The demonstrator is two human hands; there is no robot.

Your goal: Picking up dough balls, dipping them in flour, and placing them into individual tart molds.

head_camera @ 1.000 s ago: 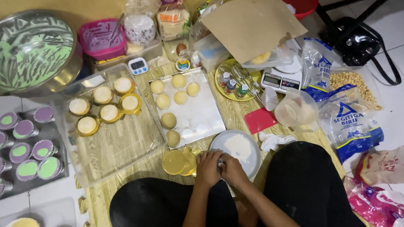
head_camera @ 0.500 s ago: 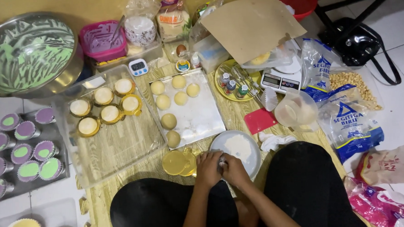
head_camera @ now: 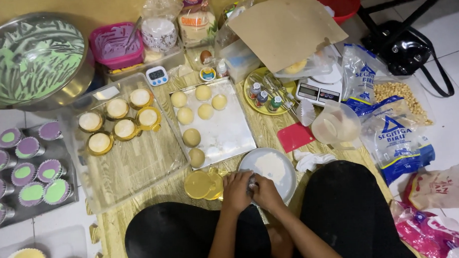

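Nothing is shifting much since a moment ago: both hands are staying pressed together at the near edge of the white plate (head_camera: 271, 168), and the trays are lying where they were. Left hand (head_camera: 237, 191) and right hand (head_camera: 266, 192) are meeting over a small pale lump (head_camera: 251, 182), fingers curled around it, though it is too hidden to say what it is or which hand is gripping it. A dusting of white powder is covering the plate. Just left of the hands, a stack of gold foil cups (head_camera: 205, 184) is sitting on the wood-patterned mat (head_camera: 139, 168). Beyond the plate, a metal tray (head_camera: 230, 139) is carrying seven dough balls (head_camera: 191, 137). Further left, a clear tray (head_camera: 82, 149) is holding filled gold cups (head_camera: 124, 128).
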